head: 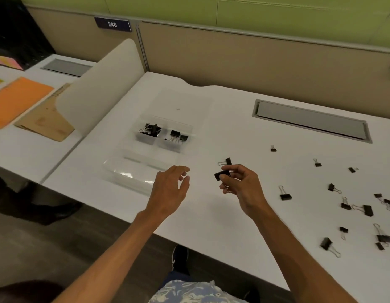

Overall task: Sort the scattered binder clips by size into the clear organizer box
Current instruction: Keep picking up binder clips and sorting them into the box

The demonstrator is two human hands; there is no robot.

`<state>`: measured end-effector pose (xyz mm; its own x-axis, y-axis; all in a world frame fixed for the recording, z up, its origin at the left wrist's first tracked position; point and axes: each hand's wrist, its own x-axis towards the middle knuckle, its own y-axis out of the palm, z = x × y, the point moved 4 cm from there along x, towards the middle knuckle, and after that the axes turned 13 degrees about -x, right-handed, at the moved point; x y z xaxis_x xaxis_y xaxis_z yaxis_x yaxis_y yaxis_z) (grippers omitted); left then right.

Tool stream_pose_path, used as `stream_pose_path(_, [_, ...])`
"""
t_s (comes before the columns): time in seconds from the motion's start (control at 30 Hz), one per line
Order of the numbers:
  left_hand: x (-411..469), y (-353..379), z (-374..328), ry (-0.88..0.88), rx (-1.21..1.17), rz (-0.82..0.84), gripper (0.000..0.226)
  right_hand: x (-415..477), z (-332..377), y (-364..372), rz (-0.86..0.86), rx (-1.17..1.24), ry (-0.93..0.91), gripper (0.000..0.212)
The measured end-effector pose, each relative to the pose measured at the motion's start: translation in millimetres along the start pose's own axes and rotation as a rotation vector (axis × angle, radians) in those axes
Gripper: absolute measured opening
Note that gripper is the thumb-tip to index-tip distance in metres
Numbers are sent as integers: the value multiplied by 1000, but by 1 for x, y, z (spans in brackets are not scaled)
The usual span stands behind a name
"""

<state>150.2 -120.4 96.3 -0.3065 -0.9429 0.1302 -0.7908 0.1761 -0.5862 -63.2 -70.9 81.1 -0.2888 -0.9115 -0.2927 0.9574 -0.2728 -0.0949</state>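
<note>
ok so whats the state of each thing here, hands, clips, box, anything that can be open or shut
left hand, open, holding nothing
right hand, pinching the held clip
held clip, off the table, in the right fingertips
organizer box, open, clips in two compartments
loose clips, scattered on the table, not yet sorted
cable hatch, closed
</note>
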Motion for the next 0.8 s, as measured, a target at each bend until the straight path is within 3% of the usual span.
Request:
stream_pose_path(0.23, [62, -51, 53, 66, 28, 55, 22, 49, 14, 75, -74, -11, 40, 17])
stream_pose_path(0.53, [130, -69, 94, 132, 139, 58, 33, 112, 33, 110, -162, -10, 94, 17])
stream_pose_path(0.8, [168, -61, 113, 115, 127, 82, 32, 192, 49, 129, -278, -356, 26, 15])
